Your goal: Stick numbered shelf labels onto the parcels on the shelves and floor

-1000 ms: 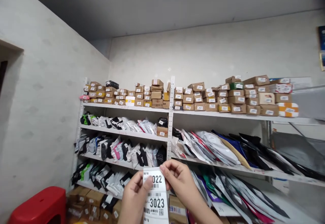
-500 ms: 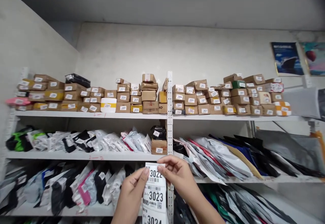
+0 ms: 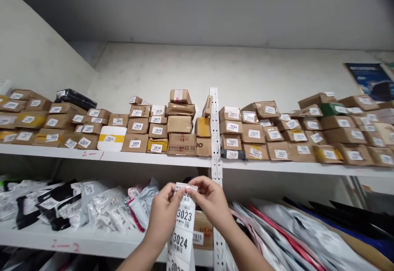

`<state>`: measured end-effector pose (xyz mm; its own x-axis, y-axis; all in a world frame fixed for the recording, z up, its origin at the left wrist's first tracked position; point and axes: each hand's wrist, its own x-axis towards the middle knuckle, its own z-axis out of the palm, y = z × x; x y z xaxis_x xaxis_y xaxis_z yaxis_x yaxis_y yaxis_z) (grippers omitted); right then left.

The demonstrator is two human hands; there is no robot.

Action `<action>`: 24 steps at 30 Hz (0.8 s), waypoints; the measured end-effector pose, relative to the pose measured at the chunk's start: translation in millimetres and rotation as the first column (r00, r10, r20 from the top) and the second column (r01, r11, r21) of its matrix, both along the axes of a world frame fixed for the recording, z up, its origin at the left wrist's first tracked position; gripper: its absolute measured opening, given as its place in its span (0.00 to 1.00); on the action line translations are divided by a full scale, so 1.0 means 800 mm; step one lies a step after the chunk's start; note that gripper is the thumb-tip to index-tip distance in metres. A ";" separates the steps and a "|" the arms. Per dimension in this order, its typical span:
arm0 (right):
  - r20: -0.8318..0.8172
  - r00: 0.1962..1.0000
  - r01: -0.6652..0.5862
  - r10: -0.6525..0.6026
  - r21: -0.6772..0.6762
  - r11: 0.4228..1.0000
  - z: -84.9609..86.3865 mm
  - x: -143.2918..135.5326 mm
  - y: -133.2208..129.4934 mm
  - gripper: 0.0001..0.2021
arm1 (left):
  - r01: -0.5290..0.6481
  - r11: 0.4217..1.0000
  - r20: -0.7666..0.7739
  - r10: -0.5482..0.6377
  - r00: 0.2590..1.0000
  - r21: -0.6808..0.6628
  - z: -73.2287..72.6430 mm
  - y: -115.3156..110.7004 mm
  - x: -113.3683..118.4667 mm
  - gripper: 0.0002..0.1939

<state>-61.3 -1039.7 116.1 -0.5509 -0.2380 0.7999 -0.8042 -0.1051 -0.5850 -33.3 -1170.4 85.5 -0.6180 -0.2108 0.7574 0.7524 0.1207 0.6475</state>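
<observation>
A strip of white printed labels (image 3: pixel 180 238) hangs down between my hands, with 3023 and 3024 readable on it. My left hand (image 3: pixel 166 211) pinches its upper left edge between thumb and fingers. At the upper right, my right hand (image 3: pixel 212 201) pinches the same strip, its thumb close to the left thumb and covering part of the top label. Behind the hands, a cardboard box (image 3: pixel 203 228) labelled 7015 is partly hidden. Above them on the upper shelf sit unlabelled-looking boxes, among them a brown carton (image 3: pixel 181 144) next to a box (image 3: pixel 158 145) marked 3014.
The upper shelf (image 3: pixel 123 158) carries stacked, labelled parcels on both sides of a perforated white post (image 3: pixel 217 172). Plastic mailing bags (image 3: pixel 107 207) lie on the lower left shelf, and larger flat bags (image 3: pixel 295 230) lean at the lower right. A poster (image 3: pixel 369 82) hangs on the wall.
The shelves now look larger and closer. Both hands have risen slightly, and the thumbs have come together at the top label, which is now mostly covered.
</observation>
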 end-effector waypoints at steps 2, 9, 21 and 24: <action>-0.042 0.999 -0.011 0.010 -0.023 1.000 0.023 -0.030 -0.012 0.14 | -0.109 0.994 -0.062 0.109 0.992 -0.009 0.025 -0.007 -0.029 0.18; 0.072 0.977 -0.195 0.201 -0.084 0.977 0.073 -0.098 -0.037 0.17 | -0.009 0.995 -0.077 0.016 0.997 0.095 0.077 -0.024 -0.093 0.21; -0.170 0.982 0.083 -0.081 0.002 0.997 0.084 -0.128 -0.034 0.11 | 0.258 0.961 -0.097 -0.249 0.964 0.099 0.081 -0.049 -0.144 0.15; -0.237 0.954 0.185 -0.183 -0.014 0.983 0.090 -0.130 -0.044 0.08 | 0.289 0.948 -0.074 -0.282 0.957 0.130 0.086 -0.052 -0.156 0.19</action>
